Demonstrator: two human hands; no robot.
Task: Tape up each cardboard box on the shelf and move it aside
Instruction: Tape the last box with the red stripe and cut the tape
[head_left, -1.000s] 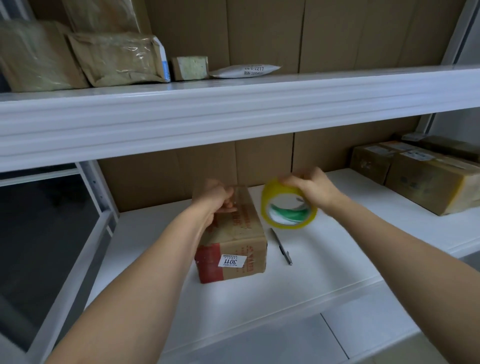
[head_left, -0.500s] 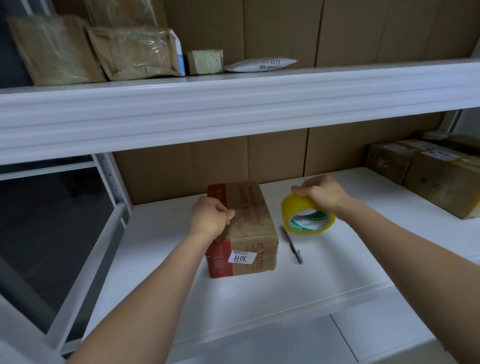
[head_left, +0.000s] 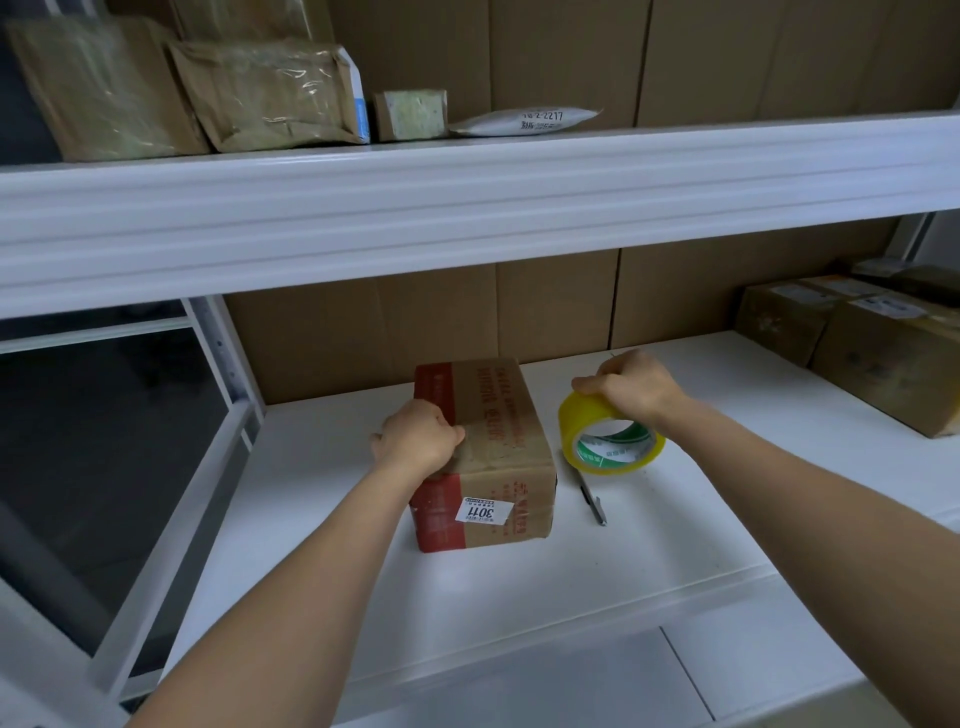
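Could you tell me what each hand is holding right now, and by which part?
The right hand grips the yellow tape roll by its upper rim. The left hand rests curled on the brown cardboard box top's left edge.

Your cardboard box (head_left: 498, 441) sits flat on the white shelf (head_left: 519, 587), long side running away from you. It is brown with red bands along its left side, red print on top, and a white "3011" label on the near face. The yellow tape roll (head_left: 610, 434) stands tilted just right of it, green-and-white core facing you.
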